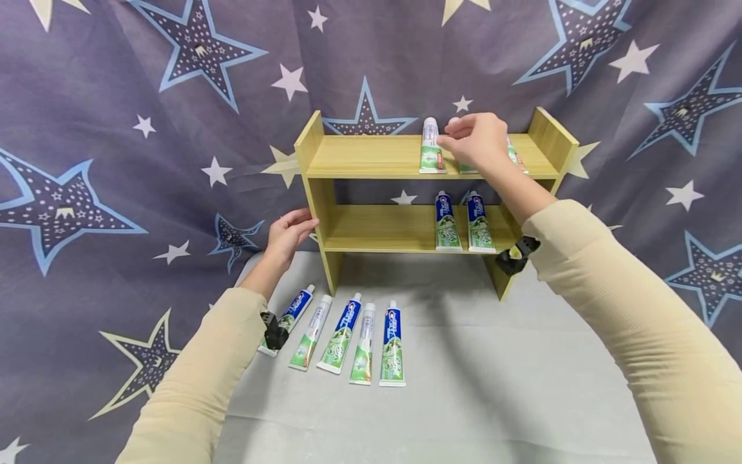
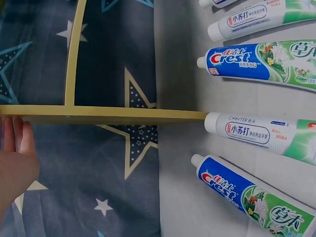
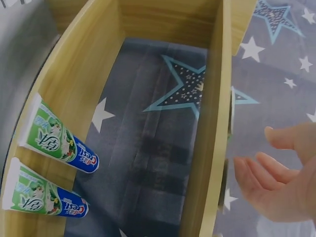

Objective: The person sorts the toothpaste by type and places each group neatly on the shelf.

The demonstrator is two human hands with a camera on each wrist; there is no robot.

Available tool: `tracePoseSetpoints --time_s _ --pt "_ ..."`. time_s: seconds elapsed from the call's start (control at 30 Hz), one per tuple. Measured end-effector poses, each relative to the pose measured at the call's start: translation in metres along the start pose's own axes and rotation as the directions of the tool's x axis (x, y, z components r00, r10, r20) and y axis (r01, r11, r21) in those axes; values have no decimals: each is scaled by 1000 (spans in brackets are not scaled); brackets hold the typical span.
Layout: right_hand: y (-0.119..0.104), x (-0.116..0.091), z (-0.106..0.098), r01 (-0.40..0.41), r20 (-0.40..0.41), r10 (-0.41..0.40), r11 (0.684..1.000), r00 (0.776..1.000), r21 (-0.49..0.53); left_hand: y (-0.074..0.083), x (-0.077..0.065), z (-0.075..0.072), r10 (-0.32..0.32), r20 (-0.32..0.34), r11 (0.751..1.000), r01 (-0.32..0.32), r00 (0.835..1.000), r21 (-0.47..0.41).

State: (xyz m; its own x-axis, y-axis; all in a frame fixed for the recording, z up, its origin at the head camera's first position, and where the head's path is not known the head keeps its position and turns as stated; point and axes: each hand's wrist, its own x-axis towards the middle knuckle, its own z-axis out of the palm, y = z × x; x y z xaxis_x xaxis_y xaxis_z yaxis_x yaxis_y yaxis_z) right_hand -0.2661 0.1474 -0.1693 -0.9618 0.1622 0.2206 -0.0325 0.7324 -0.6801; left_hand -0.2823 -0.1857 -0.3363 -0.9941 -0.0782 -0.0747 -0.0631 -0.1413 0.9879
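My right hand [image 1: 482,138] hovers over the top board of a small wooden shelf [image 1: 365,154], thumb and fingers apart with nothing between them, as the right wrist view also shows. Just left of its fingertips, a white-and-green toothpaste tube [image 1: 431,151] lies on that board, cap to the back. More tubes [image 1: 514,156] there are partly hidden by my hand and forearm. On the lower board lie two blue-and-green Crest toothpaste tubes [image 1: 446,222]. My left hand [image 1: 288,237] rests its extended fingers against the shelf's left side panel [image 2: 148,112].
Several toothpaste tubes lie in a row on the grey table in front of the shelf's left part, blue-and-green Crest tubes [image 1: 392,348] alternating with white-and-green ones [image 1: 363,351]. A star-patterned curtain [image 1: 371,58] hangs close behind the shelf. Both sleeves carry black wrist straps.
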Motion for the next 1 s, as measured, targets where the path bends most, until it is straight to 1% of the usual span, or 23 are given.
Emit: tracePoseSetpoints --time_s 0.2,0.27,0.37,0.43,0.5,0.57,0.6,0.73,0.8,0.87,1.0 --pt "20 -22 -12 99 -26 -97 993 995 62 -3 -3 -1 10 -36 998 -8 999 56" --pt "28 -30 -15 123 -46 -119 987 992 99 -6 -6 -2 18 -63 995 -12 998 99" --pt "41 -42 -19 139 -86 -127 977 988 163 -15 -9 -5 28 -111 991 -13 993 136" --pt "52 -49 -21 151 -108 -129 963 986 225 -22 -12 -8 19 -140 988 3 990 157" --pt "65 -56 -22 161 -125 -130 945 983 284 -30 -14 -11 -1 -153 988 24 988 149" --pt "78 -61 -22 169 -142 -131 937 981 307 -39 -18 -14 -26 -158 984 53 987 172" --pt "85 -64 -23 170 -143 -130 930 981 324 -42 -20 -15 -38 -156 978 69 987 198" --pt "112 -72 -21 132 -138 -93 945 986 301 -55 -30 -13 -71 -122 950 104 990 294" --pt "125 -75 -21 104 -124 -70 950 990 295 -61 -36 -10 -88 -89 941 112 992 318" --pt "137 -78 -21 81 -109 -53 961 993 266 -67 -40 -5 -96 -63 938 112 993 329" --pt "158 -82 -22 63 -100 -42 974 994 216 -82 -47 6 -117 -34 915 121 993 384"
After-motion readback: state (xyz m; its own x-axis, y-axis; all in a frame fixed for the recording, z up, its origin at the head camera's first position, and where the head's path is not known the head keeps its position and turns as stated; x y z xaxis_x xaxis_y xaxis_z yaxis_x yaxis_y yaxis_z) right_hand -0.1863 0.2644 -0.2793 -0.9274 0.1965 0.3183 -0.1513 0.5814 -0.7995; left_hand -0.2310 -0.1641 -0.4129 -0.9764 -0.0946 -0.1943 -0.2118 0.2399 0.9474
